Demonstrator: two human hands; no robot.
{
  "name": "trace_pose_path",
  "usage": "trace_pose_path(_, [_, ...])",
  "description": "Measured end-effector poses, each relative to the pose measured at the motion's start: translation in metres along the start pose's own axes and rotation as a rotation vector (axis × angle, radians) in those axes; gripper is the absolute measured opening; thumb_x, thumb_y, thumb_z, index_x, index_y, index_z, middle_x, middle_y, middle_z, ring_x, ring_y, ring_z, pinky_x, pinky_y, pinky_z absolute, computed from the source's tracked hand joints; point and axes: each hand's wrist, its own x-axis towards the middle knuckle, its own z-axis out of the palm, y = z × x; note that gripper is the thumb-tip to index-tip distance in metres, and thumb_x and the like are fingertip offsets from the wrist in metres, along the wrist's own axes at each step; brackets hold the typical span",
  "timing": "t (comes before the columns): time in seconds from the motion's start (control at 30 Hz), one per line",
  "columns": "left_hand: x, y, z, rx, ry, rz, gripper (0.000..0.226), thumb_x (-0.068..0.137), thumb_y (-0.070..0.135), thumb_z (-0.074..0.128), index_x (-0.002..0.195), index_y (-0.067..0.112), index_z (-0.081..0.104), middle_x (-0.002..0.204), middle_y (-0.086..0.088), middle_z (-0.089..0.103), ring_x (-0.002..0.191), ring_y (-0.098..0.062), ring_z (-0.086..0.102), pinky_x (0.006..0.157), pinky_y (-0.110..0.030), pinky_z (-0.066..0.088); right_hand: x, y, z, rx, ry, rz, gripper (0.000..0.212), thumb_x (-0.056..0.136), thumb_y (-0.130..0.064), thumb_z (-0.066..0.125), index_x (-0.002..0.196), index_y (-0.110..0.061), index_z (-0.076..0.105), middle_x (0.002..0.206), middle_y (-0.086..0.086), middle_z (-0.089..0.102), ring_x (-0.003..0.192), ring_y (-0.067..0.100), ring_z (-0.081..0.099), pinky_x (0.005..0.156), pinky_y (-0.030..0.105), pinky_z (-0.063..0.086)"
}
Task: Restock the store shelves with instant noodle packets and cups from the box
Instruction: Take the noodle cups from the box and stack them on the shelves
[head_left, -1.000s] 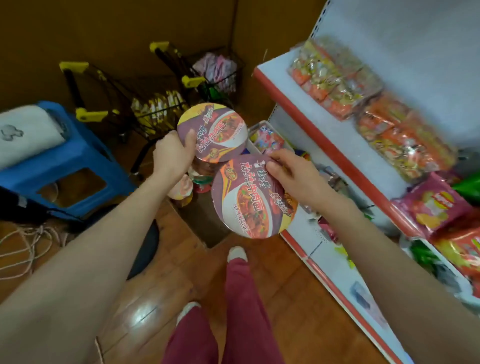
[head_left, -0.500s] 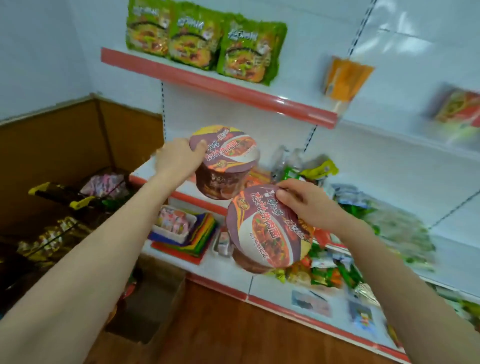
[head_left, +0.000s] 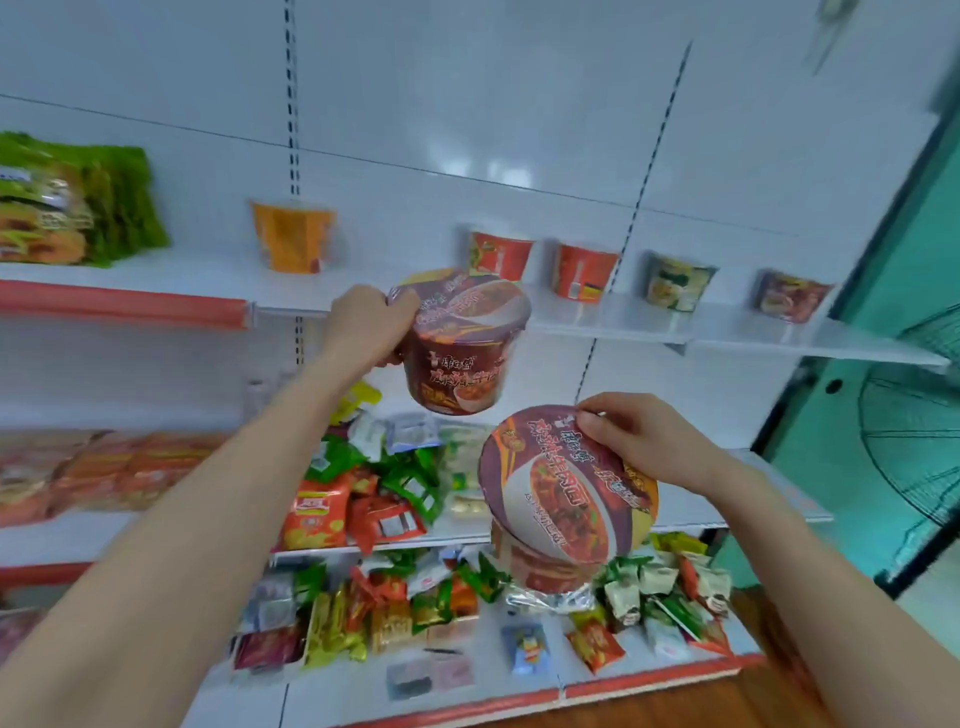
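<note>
Our left hand (head_left: 363, 327) gripped one noodle cup (head_left: 457, 358) by its rim, raised just before the upper shelf's (head_left: 618, 319) front edge. Our right hand (head_left: 641, 441) pinched the second cup (head_left: 566, 499) by its lid edge, lower and tilted. We judged that thin pinch could slip. Open room lay between the orange cup (head_left: 293, 236) and the red cup (head_left: 498, 255).

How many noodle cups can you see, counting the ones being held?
7. Five stand on the upper shelf: orange cup, left red cup, right red cup, green cup, purple cup. The left hand holds the higher cup, the right hand the lower cup. More may hide behind them.
</note>
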Motion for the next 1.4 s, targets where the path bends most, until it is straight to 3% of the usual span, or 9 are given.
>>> trace_pose_path(0.17, [0.019,0.075,0.089,-0.085,-0.143,0.064,0.033,0.083,0.036,0.048,0.067,0.009,0.059,0.063,-0.018,0.067,0.060,-0.029,0.069,0.067,-0.036,0.059,-0.017,0.072,-0.057,0.030,0.096,0.137,0.023,0.093,-0.027,0.050,0.102,-0.015,0.066,0.089,-0.006,0.065,0.081,0.010,0.060,0.072,0.018,0.045])
trace_pose_path(0.27, [0.037,0.111,0.136,-0.094,-0.187,0.115,0.035,0.084,0.034,0.049,0.075,0.004,0.064,0.068,-0.020,0.068,0.060,-0.029,0.069,0.065,-0.036,0.058,-0.018,0.110,-0.080,0.022,0.132,0.188,0.023,0.093,-0.027,0.050,0.103,-0.014,0.066,0.089,-0.008,0.064,0.078,0.004,0.059,0.073,0.017,0.045])
trace_pose_path(0.37, [0.065,0.147,0.188,-0.126,-0.239,0.164,0.033,0.084,0.033,0.050,0.065,0.006,0.060,0.063,-0.019,0.066,0.061,-0.031,0.069,0.066,-0.037,0.058,-0.009,0.155,-0.105,-0.002,0.181,0.236,0.022,0.093,-0.028,0.050,0.102,-0.016,0.066,0.088,-0.011,0.063,0.075,-0.003,0.056,0.070,0.015,0.044])
trace_pose_path(0.5, [0.111,0.194,0.256,-0.174,-0.252,0.204,0.039,0.081,0.037,0.052,0.061,0.004,0.059,0.061,-0.023,0.067,0.060,-0.029,0.068,0.069,-0.039,0.058,0.015,0.216,-0.145,-0.019,0.251,0.299,0.022,0.092,-0.030,0.051,0.102,-0.017,0.066,0.092,-0.005,0.067,0.082,0.010,0.062,0.079,0.028,0.050])
trace_pose_path(0.67, [0.170,0.257,0.336,-0.258,-0.286,0.242,0.035,0.080,0.037,0.054,0.063,0.006,0.056,0.065,-0.025,0.068,0.063,-0.032,0.069,0.072,-0.041,0.058,0.057,0.289,-0.206,0.003,0.339,0.355,0.016,0.091,-0.029,0.053,0.096,-0.020,0.064,0.091,0.003,0.069,0.081,0.017,0.066,0.078,0.035,0.054])
trace_pose_path(0.9, [0.224,0.341,0.443,-0.323,-0.388,0.239,0.033,0.080,0.032,0.054,0.064,0.003,0.056,0.051,-0.014,0.064,0.066,-0.030,0.069,0.067,-0.034,0.057,0.097,0.392,-0.281,0.063,0.453,0.482,0.014,0.092,-0.030,0.052,0.096,-0.019,0.059,0.076,-0.004,0.064,0.065,0.011,0.062,0.057,0.019,0.051])
trace_pose_path(1.07, [0.247,0.388,0.522,-0.323,-0.344,0.257,0.031,0.075,0.031,0.054,0.060,0.004,0.057,0.048,-0.016,0.063,0.062,-0.029,0.068,0.069,-0.033,0.057,0.116,0.488,-0.336,0.066,0.497,0.517,0.021,0.091,-0.030,0.053,0.102,-0.014,0.061,0.078,-0.003,0.063,0.065,0.009,0.061,0.048,0.014,0.050])
trace_pose_path(1.17, [0.255,0.415,0.572,-0.314,-0.312,0.249,0.028,0.075,0.028,0.053,0.061,0.003,0.058,0.045,-0.015,0.062,0.062,-0.028,0.068,0.070,-0.032,0.056,0.127,0.554,-0.369,0.068,0.479,0.501,0.021,0.091,-0.030,0.054,0.101,-0.013,0.061,0.078,-0.001,0.063,0.065,0.012,0.062,0.053,0.021,0.052])
trace_pose_path(1.4, [0.275,0.470,0.673,-0.269,-0.213,0.175,0.028,0.075,0.027,0.051,0.072,0.001,0.060,0.066,-0.025,0.067,0.072,-0.035,0.069,0.075,-0.037,0.056,0.168,0.699,-0.440,0.061,0.393,0.439,0.017,0.091,-0.030,0.055,0.095,-0.014,0.060,0.082,0.003,0.062,0.067,0.012,0.060,0.061,0.026,0.050])
